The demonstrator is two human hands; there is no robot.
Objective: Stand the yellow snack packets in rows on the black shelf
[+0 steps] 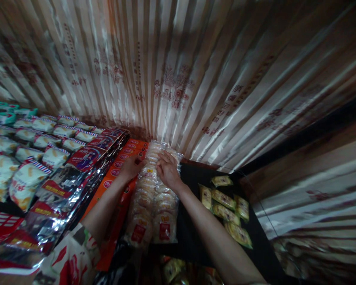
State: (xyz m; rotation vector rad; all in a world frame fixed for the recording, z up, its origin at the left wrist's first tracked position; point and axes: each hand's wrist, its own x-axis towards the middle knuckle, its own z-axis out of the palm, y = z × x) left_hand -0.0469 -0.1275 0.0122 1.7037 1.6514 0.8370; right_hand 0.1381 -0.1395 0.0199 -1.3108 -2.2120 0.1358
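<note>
Two rows of clear packets of round, pale crackers (165, 215) lie side by side, overlapping and running away from me. Red and yellow labels mark the nearest ones. My left hand (132, 168) is at the far part of the left row, its fingers curled in against a packet's edge. Over the far end of the right row, my right hand (168, 171) has bent fingers closed on a clear packet. Its fingertips are partly hidden and blurred. An orange box strip (106, 188) with round pink logos lies under my left forearm.
Glossy dark red and silver packs (57, 190) lie to the left, with white snack bags (26, 182) and teal packs (6, 113) beyond. Several small yellow packets (224, 198) rest on the black surface (192, 233) at right. A pleated, printed curtain (178, 79) hangs behind.
</note>
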